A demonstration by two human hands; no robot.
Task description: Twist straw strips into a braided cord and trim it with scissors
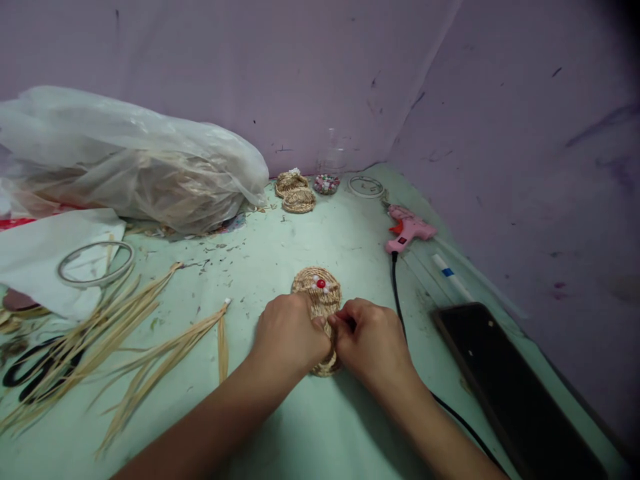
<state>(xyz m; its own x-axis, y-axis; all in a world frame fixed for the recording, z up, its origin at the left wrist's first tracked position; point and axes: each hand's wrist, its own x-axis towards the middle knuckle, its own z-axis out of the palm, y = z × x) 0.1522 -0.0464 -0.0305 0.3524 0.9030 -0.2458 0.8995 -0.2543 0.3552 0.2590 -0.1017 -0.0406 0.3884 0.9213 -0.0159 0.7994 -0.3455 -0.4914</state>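
Observation:
A small woven straw slipper (326,305) lies on the pale green tabletop in front of me. Its rounded far end carries a red bead (321,284) ringed by a few white ones. My left hand (295,330) is closed over the slipper's left side, hiding part of its middle. From the right, my right hand (373,337) pinches at the slipper's edge with thumb and forefinger pressed together. What the right fingertips hold, if anything, is too small to make out.
Pale straw strands (145,300) and black-handled scissors (45,367) lie left, below a large plastic bag (150,167). A pink glue gun (410,227), its cord and a dark phone (510,387) are right. Behind are woven pieces (299,199), a bead container (327,183) and a tape ring (366,187).

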